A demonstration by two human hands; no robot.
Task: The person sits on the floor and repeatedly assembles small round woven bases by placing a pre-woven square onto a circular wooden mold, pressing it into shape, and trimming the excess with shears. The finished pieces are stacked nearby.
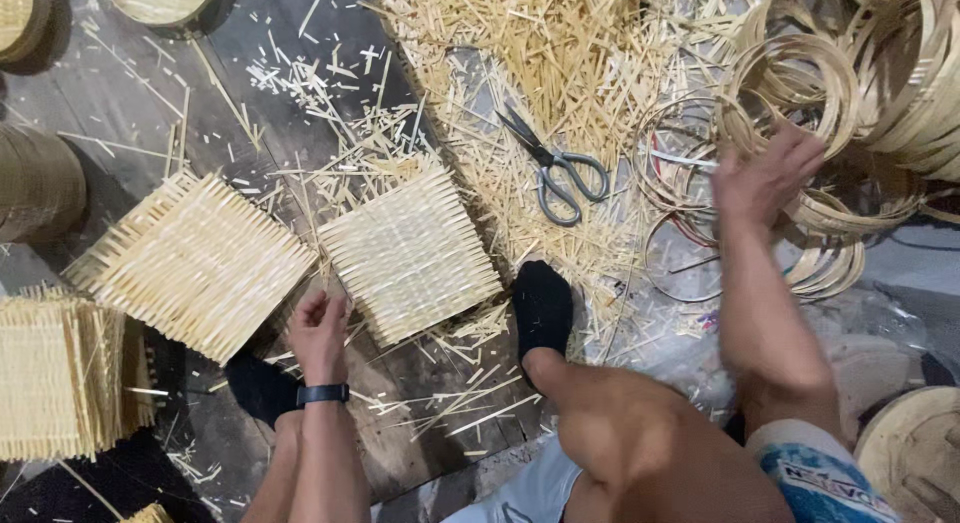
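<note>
Seated position on a dark plank floor (130,103); view straight down over the knees.

Left hand (318,328): held low, near the viewer, fingers curled loosely and partly closed, resting at the near-left corner of a square woven mat (410,253). Contact with the mat edge is seen or nearly so; whether a strip is pinched cannot be told.

Right hand (765,178): raised far right, fingers bent around a thin hoop (790,93) drawn from a stack of bamboo rings (900,93). The grip appears closed on that hoop, though the fingertips are hidden behind it.

Mat position: lies flat between the two socked feet (543,308), just right of and beyond the left hand, well apart from the right hand. The left hand is clearly the nearer. The mat is set diagonally, corners pointing far and near; loose strip ends fringe all four sides, so no long axis is marked.

Hoop: round, no long axis; its plane is tilted toward the viewer, and it lies to the far right of the mat.

Surroundings: a second, larger mat (195,258) is seen left; a stack of mats (60,378) at the near-left edge; grey-handled scissors (555,168) lying on a heap of cut splints (560,53), blades pointing far-left, between mat and rings.
</note>
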